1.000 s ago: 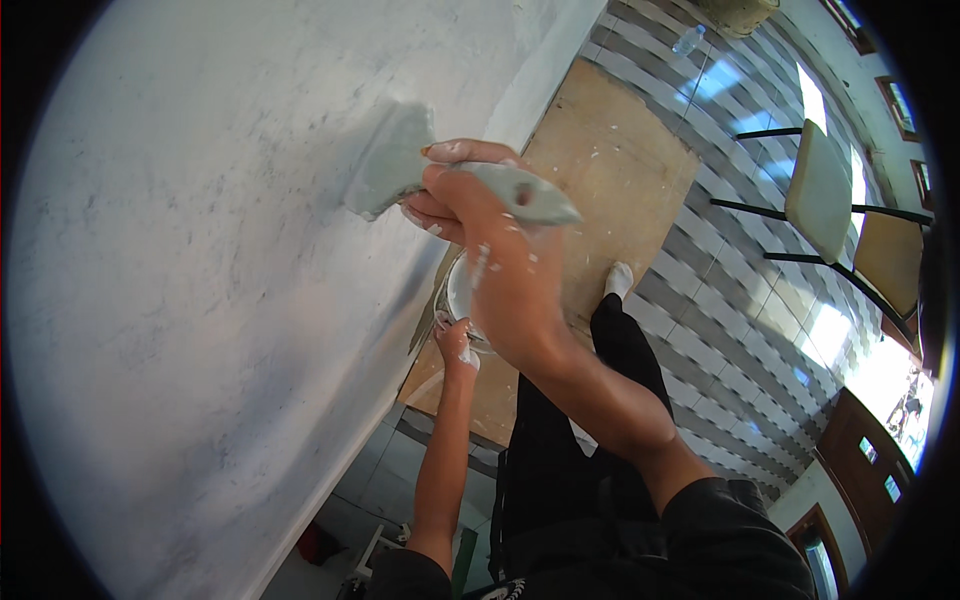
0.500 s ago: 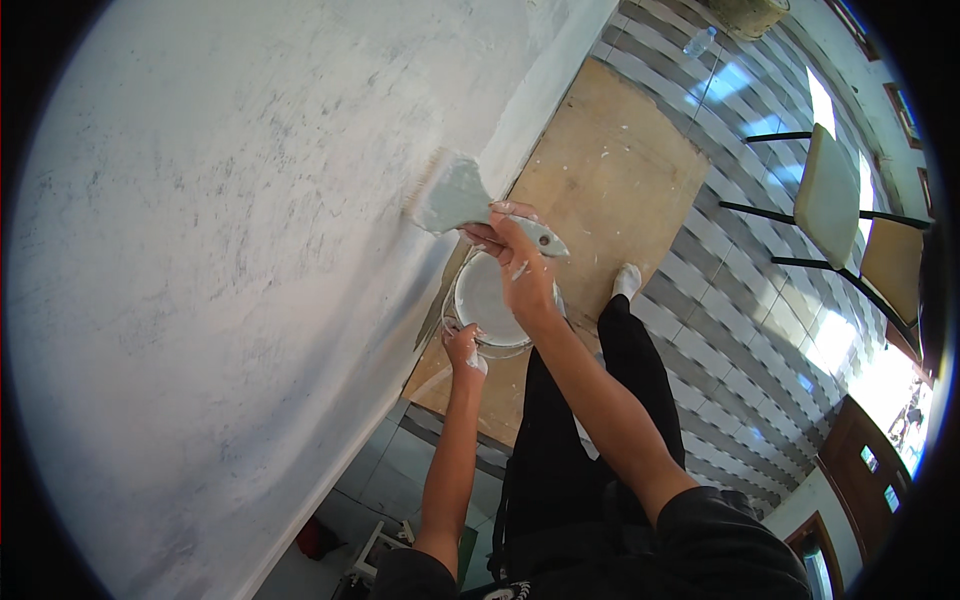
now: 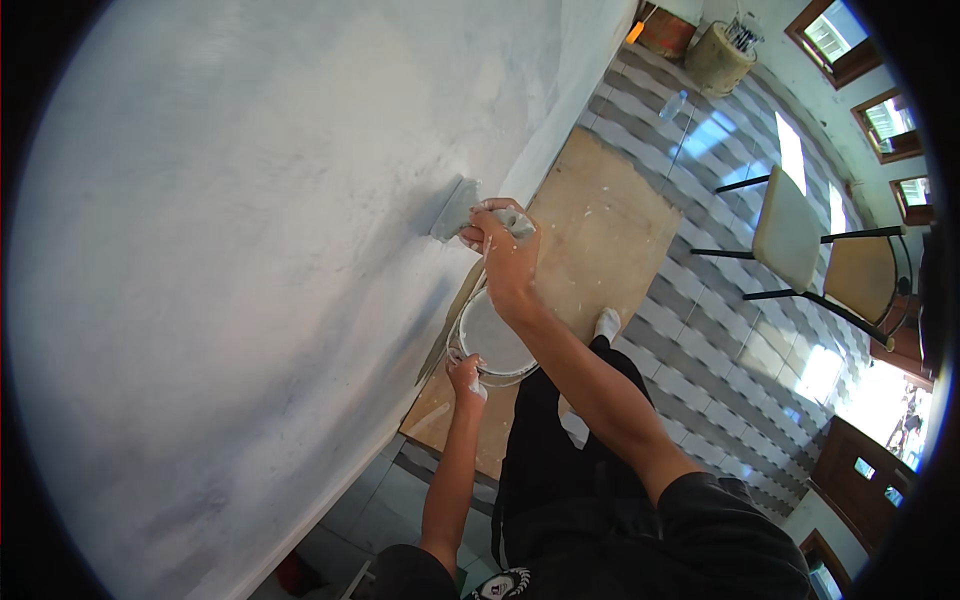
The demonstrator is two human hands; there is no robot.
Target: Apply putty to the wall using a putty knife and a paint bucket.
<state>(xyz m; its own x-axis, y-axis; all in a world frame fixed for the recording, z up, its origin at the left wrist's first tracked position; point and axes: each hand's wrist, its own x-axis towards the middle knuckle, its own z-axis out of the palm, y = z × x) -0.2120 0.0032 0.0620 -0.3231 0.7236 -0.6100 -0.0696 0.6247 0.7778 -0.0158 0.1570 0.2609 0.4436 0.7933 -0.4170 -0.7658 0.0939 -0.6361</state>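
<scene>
My right hand is closed around the handle of a wide, paint-coated paintbrush. The brush's bristle end is against the whitish wall, or very close to it. Below it, my left hand grips the near-left rim of a paint bucket that holds white paint. White smears mark both hands. My right forearm hides the bucket's right side. Grey streaks and patches show through the wall's coat around the brush.
A paint-spotted board lies along the wall's foot over patterned tiles, with my socked foot on it. To the right stand two chairs. A plastic bottle and a round tub are at the far end.
The brush has turned and gone from face-on to edge-on, now at the wall. My view has tilted up, bringing windows and more of the far end in. My left hand stays on the bucket.
</scene>
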